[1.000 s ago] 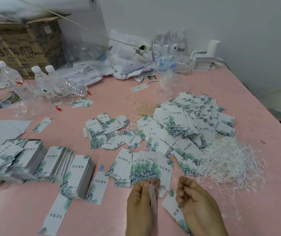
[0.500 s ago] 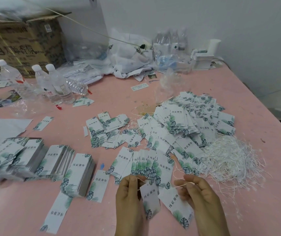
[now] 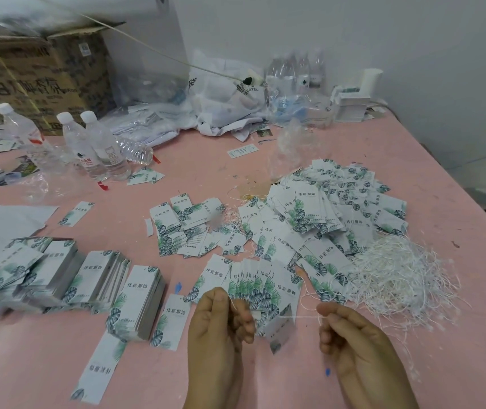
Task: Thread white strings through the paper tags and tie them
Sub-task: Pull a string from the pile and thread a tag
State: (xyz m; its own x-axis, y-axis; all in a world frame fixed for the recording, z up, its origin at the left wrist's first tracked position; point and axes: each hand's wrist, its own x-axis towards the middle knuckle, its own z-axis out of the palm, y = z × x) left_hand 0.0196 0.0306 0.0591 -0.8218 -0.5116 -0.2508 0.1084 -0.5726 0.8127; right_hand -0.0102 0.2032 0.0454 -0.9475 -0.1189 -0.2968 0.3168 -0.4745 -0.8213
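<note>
Hands, left [image 3: 218, 323] and right [image 3: 351, 335], one string [image 3: 300, 316], one hanging tag [image 3: 280, 332]

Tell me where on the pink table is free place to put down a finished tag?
Bare pink shows right of the right hand, toward the table edge below the string pile. Another bare patch lies left of the left hand, below the stacks. The middle, around the tag heap, is crowded.

A pink flat table [image 3: 265, 160] carries a heap of white leaf-printed paper tags [image 3: 324, 219] at right, a tangle of thin white strings [image 3: 398, 276] just beside it, neat tag stacks [image 3: 103, 278] at left, clear plastic water bottles [image 3: 94, 149] and a brown cardboard box [image 3: 38, 81] at the far left.
</note>
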